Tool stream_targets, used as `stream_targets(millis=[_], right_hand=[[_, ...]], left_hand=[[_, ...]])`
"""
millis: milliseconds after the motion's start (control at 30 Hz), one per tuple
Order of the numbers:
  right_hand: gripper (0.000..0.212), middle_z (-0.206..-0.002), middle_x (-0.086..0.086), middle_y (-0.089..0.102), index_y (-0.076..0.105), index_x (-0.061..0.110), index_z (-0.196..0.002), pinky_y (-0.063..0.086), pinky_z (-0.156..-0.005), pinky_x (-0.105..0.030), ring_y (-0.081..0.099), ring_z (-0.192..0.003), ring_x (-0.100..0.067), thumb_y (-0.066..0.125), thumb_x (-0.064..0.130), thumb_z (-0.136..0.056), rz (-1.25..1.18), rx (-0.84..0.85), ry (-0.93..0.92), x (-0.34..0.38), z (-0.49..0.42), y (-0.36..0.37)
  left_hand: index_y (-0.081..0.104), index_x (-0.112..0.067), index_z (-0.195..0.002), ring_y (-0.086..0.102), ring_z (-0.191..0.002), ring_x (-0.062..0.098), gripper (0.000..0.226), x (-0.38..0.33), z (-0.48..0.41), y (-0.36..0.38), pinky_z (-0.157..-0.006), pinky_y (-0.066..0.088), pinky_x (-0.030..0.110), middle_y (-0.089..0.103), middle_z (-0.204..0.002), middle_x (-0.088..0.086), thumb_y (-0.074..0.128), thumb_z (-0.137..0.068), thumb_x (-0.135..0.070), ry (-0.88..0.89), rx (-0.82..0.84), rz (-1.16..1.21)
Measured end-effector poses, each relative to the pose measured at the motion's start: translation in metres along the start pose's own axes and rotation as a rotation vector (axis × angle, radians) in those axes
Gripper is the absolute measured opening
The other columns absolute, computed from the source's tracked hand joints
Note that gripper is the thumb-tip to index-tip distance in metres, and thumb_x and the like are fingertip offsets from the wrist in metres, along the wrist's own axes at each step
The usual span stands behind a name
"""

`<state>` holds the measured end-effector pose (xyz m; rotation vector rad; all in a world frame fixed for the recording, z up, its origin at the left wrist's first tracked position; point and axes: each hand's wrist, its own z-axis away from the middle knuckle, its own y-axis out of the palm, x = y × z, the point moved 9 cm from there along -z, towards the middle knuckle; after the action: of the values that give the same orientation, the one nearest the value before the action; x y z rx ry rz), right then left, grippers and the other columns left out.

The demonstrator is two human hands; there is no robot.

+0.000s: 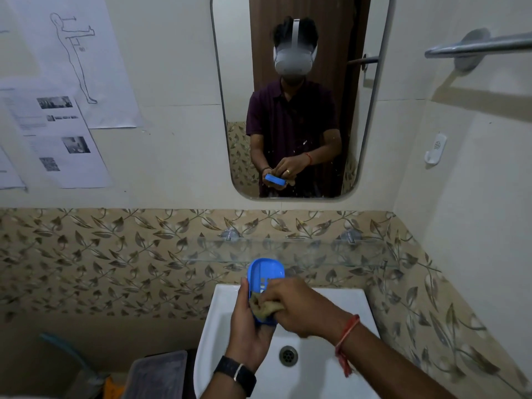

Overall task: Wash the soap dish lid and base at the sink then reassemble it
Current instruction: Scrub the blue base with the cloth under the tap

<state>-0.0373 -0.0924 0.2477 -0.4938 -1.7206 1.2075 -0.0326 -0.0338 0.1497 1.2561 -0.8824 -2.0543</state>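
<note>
Your left hand cups the blue soap dish base upright above the sink, fingers wrapped round its lower end. Your right hand reaches across, pinching a tan cloth against it.

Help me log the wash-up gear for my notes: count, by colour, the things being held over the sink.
Blue: 1, soap dish piece in the left hand
Brownish: 1, scrub cloth in the right hand
Total: 2
</note>
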Motion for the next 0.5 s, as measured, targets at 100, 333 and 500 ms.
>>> stream_targets(millis=[100,333,500], right_hand=[[0.027,-0.081,-0.003,0.059,0.058,0.018,-0.067,0.05,-0.066,-0.036,0.056,-0.072,-0.022,0.052,-0.001,-0.084,0.062,0.17,0.056,-0.01,0.004,0.005],[0.023,-0.088,-0.008,0.067,0.074,0.01,-0.079,0.054,-0.079,-0.032,0.063,-0.081,-0.022,0.053,0.002,-0.082,0.02,-0.242,0.063,-0.01,-0.01,-0.027],[0.016,-0.091,-0.009,0.064,0.074,0.009,-0.088,0.05,-0.075,-0.027,0.062,-0.081,-0.022,0.063,0.0,-0.082,-0.038,-0.567,0.157,-0.026,-0.008,-0.052]], left_hand=[[0.066,-0.001,-0.131,0.073,-0.108,0.033,0.065,0.002,0.001,0.003,-0.089,0.06,0.042,0.069,-0.13,0.025,0.044,-0.101,-0.054,-0.013,0.011,-0.095],[0.065,-0.003,-0.132,0.069,-0.112,0.034,0.061,-0.002,-0.006,0.011,-0.101,0.054,0.048,0.071,-0.124,0.026,0.048,-0.1,-0.052,0.046,-0.019,0.026],[0.07,-0.007,-0.125,0.071,-0.104,0.031,0.049,0.01,-0.003,0.02,-0.089,0.059,0.045,0.071,-0.125,0.022,0.047,-0.102,-0.044,0.052,0.015,0.028]])
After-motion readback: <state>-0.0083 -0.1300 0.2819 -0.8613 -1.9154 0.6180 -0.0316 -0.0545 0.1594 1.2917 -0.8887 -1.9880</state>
